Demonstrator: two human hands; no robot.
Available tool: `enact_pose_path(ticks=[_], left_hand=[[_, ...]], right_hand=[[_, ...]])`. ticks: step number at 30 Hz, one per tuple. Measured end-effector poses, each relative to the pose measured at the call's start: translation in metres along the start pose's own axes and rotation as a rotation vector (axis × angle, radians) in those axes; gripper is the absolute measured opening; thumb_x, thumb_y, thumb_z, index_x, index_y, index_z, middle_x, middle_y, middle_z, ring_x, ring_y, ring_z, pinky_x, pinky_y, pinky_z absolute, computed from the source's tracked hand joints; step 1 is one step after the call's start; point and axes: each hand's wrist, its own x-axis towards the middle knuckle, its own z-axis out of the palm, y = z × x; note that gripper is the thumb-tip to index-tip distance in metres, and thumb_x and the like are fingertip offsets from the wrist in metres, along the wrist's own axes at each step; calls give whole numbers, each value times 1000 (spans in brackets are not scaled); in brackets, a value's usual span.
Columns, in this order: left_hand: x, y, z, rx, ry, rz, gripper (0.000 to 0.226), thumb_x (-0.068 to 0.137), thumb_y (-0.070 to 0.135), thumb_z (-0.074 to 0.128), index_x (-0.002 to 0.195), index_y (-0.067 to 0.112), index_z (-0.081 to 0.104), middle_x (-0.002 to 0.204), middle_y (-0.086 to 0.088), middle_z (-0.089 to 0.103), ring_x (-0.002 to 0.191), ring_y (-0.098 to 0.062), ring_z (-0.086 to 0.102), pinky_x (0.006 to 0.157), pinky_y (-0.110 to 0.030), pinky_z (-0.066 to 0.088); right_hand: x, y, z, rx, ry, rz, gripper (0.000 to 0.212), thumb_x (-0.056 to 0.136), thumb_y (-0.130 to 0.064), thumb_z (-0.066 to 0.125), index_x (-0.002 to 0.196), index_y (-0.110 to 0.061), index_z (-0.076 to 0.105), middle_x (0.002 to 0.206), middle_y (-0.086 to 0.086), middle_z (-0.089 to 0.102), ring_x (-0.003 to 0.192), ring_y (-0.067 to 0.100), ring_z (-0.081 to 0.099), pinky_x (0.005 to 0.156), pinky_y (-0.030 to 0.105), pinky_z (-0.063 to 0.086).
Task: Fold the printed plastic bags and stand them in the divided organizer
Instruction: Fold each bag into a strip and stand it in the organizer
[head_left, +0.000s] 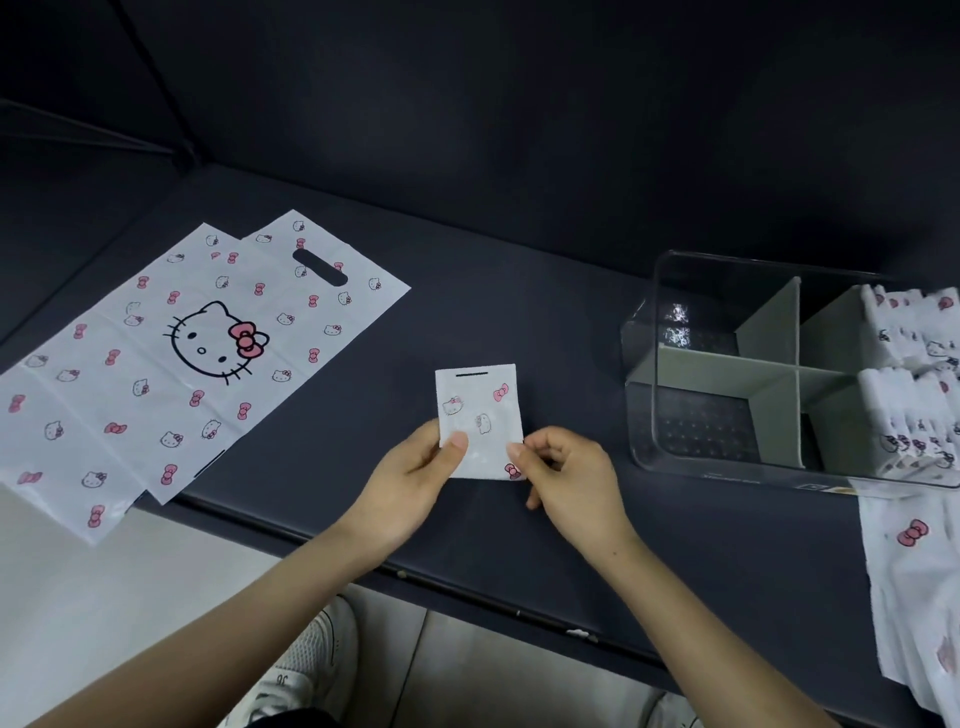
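From my seat, far left, I have flat printed bags (197, 353) spread on the dark surface (519, 260). They overlap one another, and their near ends hang over the front edge. The top one shows a large cat face and a cut-out handle slot.

In the middle is the folded bag (480, 415), a small white rectangle with pink bows, held between both hands near the front of the surface and well apart from the flat bags. The left hand (415, 478) grips its lower left corner, with the thumb (457, 441) laid across the front and the fingers hidden behind. The right hand (566, 478) pinches the lower right edge between thumb and forefinger, the other fingers curled in toward the palm. I cannot tell whether the bag's far edge rests on the surface or is lifted off it.

To the right stands the clear organizer (670, 364), split into four compartments by a grey cross divider (769, 374). Folded bags (909, 364) stand packed upright in its two right-hand compartments. Just beside its near right corner, more printed bags (914, 571) lie at the frame's right edge.
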Motion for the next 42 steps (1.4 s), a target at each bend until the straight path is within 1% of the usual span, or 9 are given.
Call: enact_pose_path(ticks=[4,8,12,16,20,28,36,38,42], left_hand=[[-2,-8,6,170,234,91,20,94,17,58,109,29,52,71,-4,68,74,-15,60,65,-9,39],[-1,-22,-2,476,345,195,42,86,13,69,124,15,51,68,11,61,82,-4,55,79,-6,32],[5,-31,-4,740,339,368,38,79,26,62,115,15,60,68,13,55,63,-7,52,82,-30,40],[16,-30,-10,970,316,558,47,74,26,50,116,11,63,109,-8,60,100,-26,52,102,-38,29],[24,-22,-13,1090,146,683,47,89,22,41,131,7,55,143,-16,46,135,-32,37,118,-45,16],[25,-32,-6,1305,21,575,59,105,34,9,140,3,46,146,-15,43,137,-30,38,114,-42,19],[6,-42,-6,1326,73,457,63,103,40,8,142,1,39,146,-16,42,135,-30,41,111,-43,21],[5,-45,-6,1331,68,457,62,102,41,10,144,3,35,149,-14,38,138,-28,37,111,-45,20],[6,-47,-6,1356,60,444,63,101,44,13,146,5,33,152,-12,35,141,-27,33,111,-51,20]], right_hand=[[0,1,3,-121,29,19,17,89,-24,64,73,-20,65,66,-8,69,48,4,59,62,23,49],[1,0,5,-161,38,36,16,88,-24,63,73,-18,67,66,-3,70,57,11,64,69,29,52],[2,-3,4,-202,30,44,17,86,-23,63,70,-17,66,64,-4,70,58,12,64,69,27,52],[4,-5,3,-223,8,50,19,85,-23,63,66,-21,64,65,-5,69,59,10,65,69,27,52],[4,-5,4,-229,0,32,17,86,-25,65,70,-20,68,66,-8,70,61,10,65,70,30,53],[2,-4,2,-203,-20,18,16,87,-26,66,75,-17,71,67,-10,69,58,8,63,71,30,53],[4,-4,4,-235,-1,43,11,85,-28,68,77,-21,69,71,-9,70,66,8,66,75,29,52],[1,-4,8,-278,44,42,9,84,-28,68,87,-19,68,77,-11,68,73,8,63,75,27,49],[-8,-3,14,-425,178,-17,35,81,-27,71,112,-13,61,106,-2,58,88,17,60,71,20,35]])
